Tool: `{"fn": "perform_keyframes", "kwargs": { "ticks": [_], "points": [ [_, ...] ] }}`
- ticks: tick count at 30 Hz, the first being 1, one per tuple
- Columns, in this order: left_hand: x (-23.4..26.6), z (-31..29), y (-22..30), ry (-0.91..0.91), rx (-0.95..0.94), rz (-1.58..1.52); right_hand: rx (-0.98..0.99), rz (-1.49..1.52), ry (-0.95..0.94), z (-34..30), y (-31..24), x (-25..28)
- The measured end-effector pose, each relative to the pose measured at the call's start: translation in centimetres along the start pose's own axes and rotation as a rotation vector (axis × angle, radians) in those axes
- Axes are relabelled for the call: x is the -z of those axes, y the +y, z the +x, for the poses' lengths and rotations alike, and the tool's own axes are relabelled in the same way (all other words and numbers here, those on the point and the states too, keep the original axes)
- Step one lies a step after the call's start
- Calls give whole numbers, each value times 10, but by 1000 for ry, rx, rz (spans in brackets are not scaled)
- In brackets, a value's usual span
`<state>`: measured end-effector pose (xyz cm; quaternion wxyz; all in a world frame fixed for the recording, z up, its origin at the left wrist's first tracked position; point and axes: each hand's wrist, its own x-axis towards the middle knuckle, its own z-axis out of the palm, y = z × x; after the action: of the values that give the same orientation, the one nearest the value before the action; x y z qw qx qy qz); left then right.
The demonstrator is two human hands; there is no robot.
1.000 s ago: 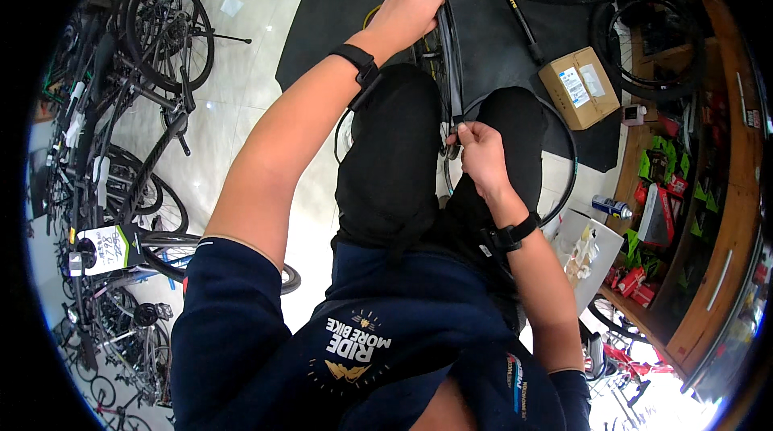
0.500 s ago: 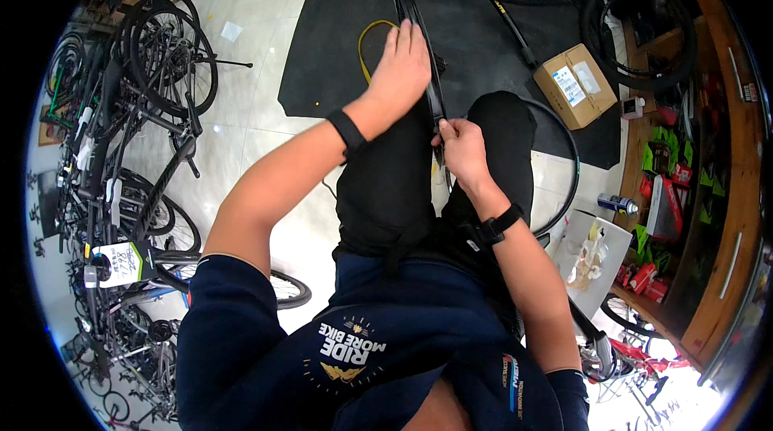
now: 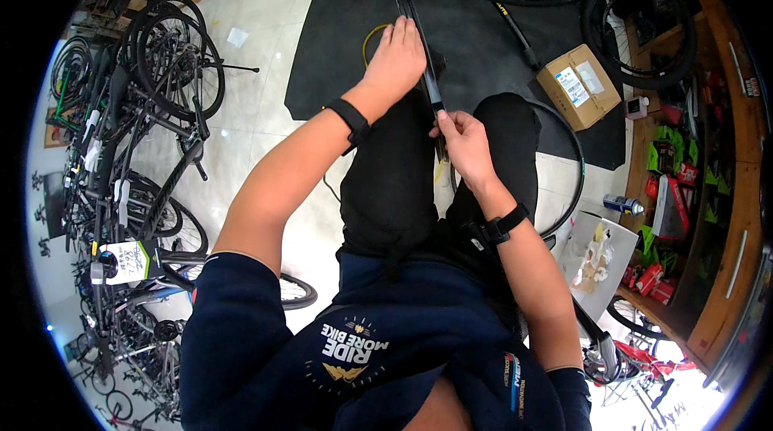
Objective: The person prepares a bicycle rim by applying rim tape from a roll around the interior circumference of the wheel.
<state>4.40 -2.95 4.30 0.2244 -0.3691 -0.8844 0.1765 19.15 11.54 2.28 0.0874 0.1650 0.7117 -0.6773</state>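
Observation:
A black bicycle wheel rim (image 3: 431,86), seen nearly edge-on, stands between my knees and runs away from me over the dark mat. A dark round part, perhaps its hub, partly shows beside it. My left hand (image 3: 396,60) lies along the rim's left side, fingers bent against it and thumb hidden. Nearer to me, my right hand (image 3: 463,141) pinches the rim's near part between thumb and fingers. A thin yellow loop (image 3: 368,40) shows behind my left hand; what it belongs to is unclear.
A black mat (image 3: 338,52) covers the floor ahead. A cardboard box (image 3: 578,89) sits on its right, near a loose tyre (image 3: 578,181). Another bicycle wheel (image 3: 523,0) lies at the far edge. Parked bikes (image 3: 173,68) line the left; a spray can (image 3: 622,205) stands right.
My left hand has shifted slightly and its fingers look more bent. My right hand still pinches the near part of the rim. The whole view has moved a little.

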Motion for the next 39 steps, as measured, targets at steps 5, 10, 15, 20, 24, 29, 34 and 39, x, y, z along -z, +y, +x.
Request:
{"fn": "perform_keyframes", "kwargs": {
  "ticks": [5,10,15,20,24,29,34,39],
  "points": [
    [-17,15,-21,4,4,-34,-34,30,19,0,17,-8],
    [-31,25,-41,94,6,-98,-25,-125,58,-7,34,-9],
    [-32,26,-41,40,25,-127,-66,-127,45,-4,43,-12],
    [-27,28,-41,33,23,-148,-86,-200,93,1,38,-13],
    [-27,25,-39,31,60,-160,-71,-245,101,6,34,-18],
    [-35,20,-48,70,82,-411,-35,-176,129,16,45,-27],
    [-38,2,-50,205,342,-816,-78,-157,50,14,35,-24],
    [-16,-8,-17,-45,893,-1188,-49,-177,39,17,47,-25]
  ]
}}
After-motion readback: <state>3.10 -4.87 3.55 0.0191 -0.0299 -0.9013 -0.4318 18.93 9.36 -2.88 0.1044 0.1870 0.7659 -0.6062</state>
